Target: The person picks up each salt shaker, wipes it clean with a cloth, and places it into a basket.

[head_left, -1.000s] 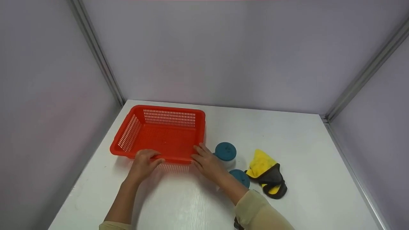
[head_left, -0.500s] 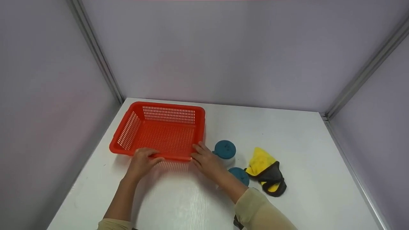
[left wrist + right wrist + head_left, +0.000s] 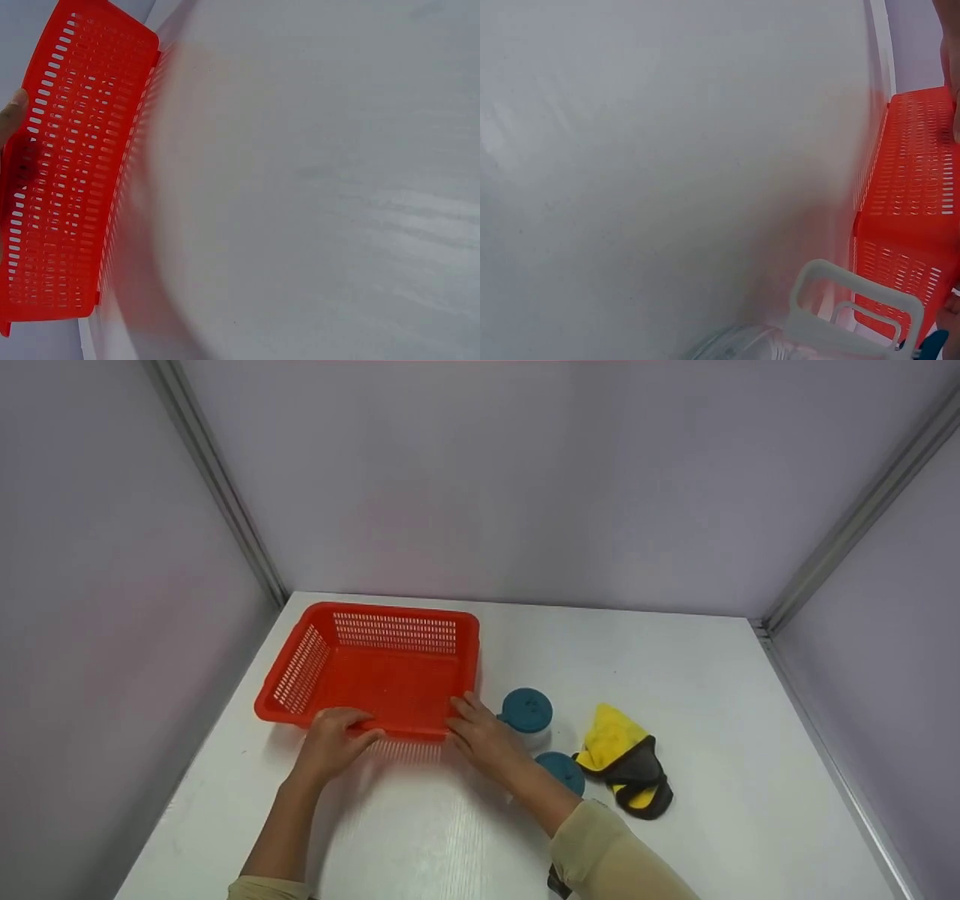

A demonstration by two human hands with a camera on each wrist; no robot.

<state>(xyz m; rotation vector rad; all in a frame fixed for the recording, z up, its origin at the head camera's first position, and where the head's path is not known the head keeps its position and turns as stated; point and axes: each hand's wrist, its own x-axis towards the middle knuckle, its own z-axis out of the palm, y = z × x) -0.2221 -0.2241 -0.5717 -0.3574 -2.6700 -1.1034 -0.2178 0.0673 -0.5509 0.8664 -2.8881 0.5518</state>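
A red plastic basket (image 3: 390,682) with slotted walls sits on the left part of the white table. My left hand (image 3: 334,742) grips its near rim, thumb on the near side and fingers over the edge. At the near right corner, my right hand (image 3: 487,739) holds the rim with its fingers bent over it; its thumb is partly hidden. In the left wrist view, a fingertip (image 3: 13,112) shows against the basket wall (image 3: 75,165). Close beside my right hand stands a clear jar with a teal lid (image 3: 527,710).
A second teal-lidded jar (image 3: 561,774) stands nearer, partly behind my right forearm. A yellow and dark grey cloth (image 3: 626,761) lies crumpled to its right. A pale handle (image 3: 855,300) shows on a clear jar in the right wrist view. Panels wall the table's back and sides.
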